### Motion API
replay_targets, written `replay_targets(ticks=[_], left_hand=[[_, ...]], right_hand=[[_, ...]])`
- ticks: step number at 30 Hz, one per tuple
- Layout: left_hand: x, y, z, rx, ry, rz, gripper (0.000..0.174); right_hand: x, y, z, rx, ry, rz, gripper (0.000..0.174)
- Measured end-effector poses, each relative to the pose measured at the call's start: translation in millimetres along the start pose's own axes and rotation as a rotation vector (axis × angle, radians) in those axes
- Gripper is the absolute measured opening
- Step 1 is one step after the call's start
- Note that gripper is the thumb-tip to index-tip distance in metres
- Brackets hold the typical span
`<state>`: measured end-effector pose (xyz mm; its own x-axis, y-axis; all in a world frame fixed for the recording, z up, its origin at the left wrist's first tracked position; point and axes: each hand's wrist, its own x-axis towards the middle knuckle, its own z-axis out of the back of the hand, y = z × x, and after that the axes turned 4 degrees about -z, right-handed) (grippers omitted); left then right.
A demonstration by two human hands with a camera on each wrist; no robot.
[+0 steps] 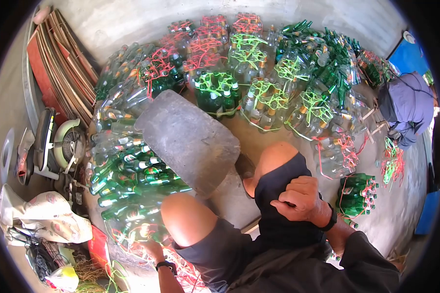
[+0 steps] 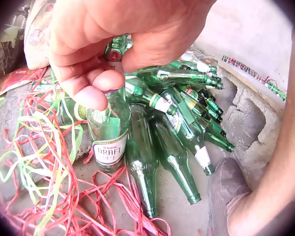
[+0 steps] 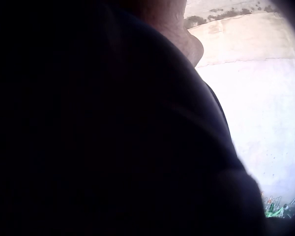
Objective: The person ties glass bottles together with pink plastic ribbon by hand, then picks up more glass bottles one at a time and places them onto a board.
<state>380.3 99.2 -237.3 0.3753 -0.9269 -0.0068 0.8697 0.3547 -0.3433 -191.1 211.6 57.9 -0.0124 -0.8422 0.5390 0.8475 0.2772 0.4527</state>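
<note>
Around the neck of a green bottle (image 2: 109,140) with a DRAFT label, the left hand (image 2: 123,37) curls its thumb and fingers in the left wrist view; the fingers hide part of the neck. That bottle stands beside other green bottles (image 2: 173,152) lying on the floor. In the head view the left hand (image 1: 153,250) is low, left of the knees. The right hand (image 1: 300,198) is curled into a loose fist over the dark-clothed thigh, with no object visible in it. Dark cloth fills most of the right wrist view, where the right hand is hidden.
Bundles of bottles tied with red (image 1: 208,51) and green string (image 1: 266,97) stand along the wall. A grey board (image 1: 188,139) lies before the knees. Loose red string (image 2: 64,182) is beside the held bottle. Stacked sheets (image 1: 58,63), a small wheel (image 1: 69,145) and a sack (image 1: 58,217) are at left.
</note>
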Motion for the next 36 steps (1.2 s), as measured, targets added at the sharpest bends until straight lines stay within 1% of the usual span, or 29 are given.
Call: replay_targets(ticks=[1, 5, 7, 8, 10, 14, 20, 23, 28, 32, 34, 36], left_hand=[[-1, -3, 3, -0.01, 0.033, 0.021, 0.058], [5, 12, -6, -0.026, 0.053, 0.034, 0.06], [7, 17, -7, -0.003, 0.074, 0.015, 0.066], [6, 20, -8, -0.002, 0.073, 0.018, 0.066], [4, 9, -3, -0.03, 0.079, 0.05, 0.07], [3, 10, -5, -0.016, 0.071, 0.059, 0.069], [9, 29, -17, -0.001, 0.085, 0.042, 0.072], [7, 26, -14, 0.006, 0.06, 0.041, 0.073], [1, 3, 2, 0.015, 0.105, 0.083, 0.073], [1, 6, 0, 0.01, 0.101, 0.079, 0.073], [2, 10, -3, 0.009, 0.098, 0.076, 0.073], [3, 16, -6, 0.007, 0.095, 0.074, 0.073]], right_hand=[[0, 0, 0, -0.005, 0.001, -0.006, 0.027], [-1, 0, 1, -0.003, 0.011, -0.011, 0.028], [-1, 0, 0, -0.003, 0.016, -0.018, 0.028], [-1, 1, 0, -0.001, 0.018, -0.017, 0.028], [0, 1, 0, 0.003, 0.01, -0.02, 0.029], [-1, 1, -1, -0.003, 0.017, -0.018, 0.029], [-1, 1, -1, 0.002, 0.016, -0.024, 0.028], [-1, 1, 0, 0.001, 0.019, -0.027, 0.028], [0, 2, -1, -0.004, 0.015, -0.024, 0.027], [0, 1, -2, -0.01, 0.027, -0.028, 0.027], [1, -1, -6, 0.027, -0.04, 0.013, 0.03], [2, 0, -6, 0.026, -0.041, 0.012, 0.03]])
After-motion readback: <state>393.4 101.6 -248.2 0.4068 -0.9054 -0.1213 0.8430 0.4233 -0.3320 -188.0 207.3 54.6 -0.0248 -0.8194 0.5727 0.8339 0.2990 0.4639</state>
